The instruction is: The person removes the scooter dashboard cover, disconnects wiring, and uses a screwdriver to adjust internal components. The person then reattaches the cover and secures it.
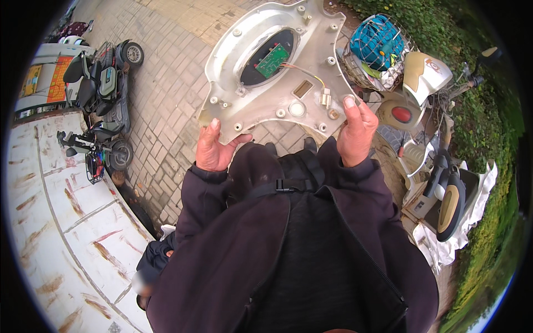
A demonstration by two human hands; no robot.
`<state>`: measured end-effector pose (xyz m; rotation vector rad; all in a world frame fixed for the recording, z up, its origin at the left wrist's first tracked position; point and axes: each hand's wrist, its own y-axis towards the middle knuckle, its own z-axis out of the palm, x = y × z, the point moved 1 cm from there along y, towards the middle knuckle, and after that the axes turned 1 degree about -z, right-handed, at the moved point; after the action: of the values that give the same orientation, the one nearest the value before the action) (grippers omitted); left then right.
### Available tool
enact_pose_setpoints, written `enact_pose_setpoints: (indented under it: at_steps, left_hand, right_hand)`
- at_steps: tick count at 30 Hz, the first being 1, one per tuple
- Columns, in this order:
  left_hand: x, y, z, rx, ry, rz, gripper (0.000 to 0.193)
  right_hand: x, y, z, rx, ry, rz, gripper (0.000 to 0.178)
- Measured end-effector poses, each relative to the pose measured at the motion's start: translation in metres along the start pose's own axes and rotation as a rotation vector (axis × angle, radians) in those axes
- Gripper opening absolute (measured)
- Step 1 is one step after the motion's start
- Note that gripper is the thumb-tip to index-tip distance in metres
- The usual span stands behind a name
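Observation:
Held up in front of me is a whitish plastic scooter panel, its inner side with several screw posts facing me. My left hand grips its near left corner, thumb on top. At the near right corner my right hand holds it the same way. Set in the panel's oval opening is a black round piece with a green circuit board. Thin wires run from the board to a white connector plug, which lies against the panel near my right hand.
To the right stands a partly dismantled electric scooter beside a wire basket holding a blue bundle. A hedge runs behind it. On the left are parked scooters and a scuffed white surface. Another person is at lower left.

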<state>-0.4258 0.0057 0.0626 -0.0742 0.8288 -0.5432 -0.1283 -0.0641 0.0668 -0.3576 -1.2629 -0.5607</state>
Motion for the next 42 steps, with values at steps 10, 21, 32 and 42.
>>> enact_pose_setpoints:
  at_steps: [10, 21, 32, 42]
  left_hand:
    - [-0.003, 0.006, 0.001, -0.200, 0.089, 0.104, 0.035]
    - [-0.005, -0.004, 0.003, -0.192, 0.201, 0.208, 0.032]
    - [-0.007, -0.006, 0.012, -0.172, 0.190, 0.212, 0.036]
    - [-0.006, -0.004, -0.003, -0.160, 0.213, 0.186, 0.034]
  right_hand:
    - [-0.008, -0.011, -0.006, 0.078, 0.080, 0.055, 0.041]
    - [0.064, 0.013, 0.036, 0.291, -0.736, -0.427, 0.031]
    - [0.034, 0.022, 0.072, 0.265, -0.924, -0.436, 0.048]
    - [0.025, 0.023, 0.071, 0.298, -0.792, -0.283, 0.044]
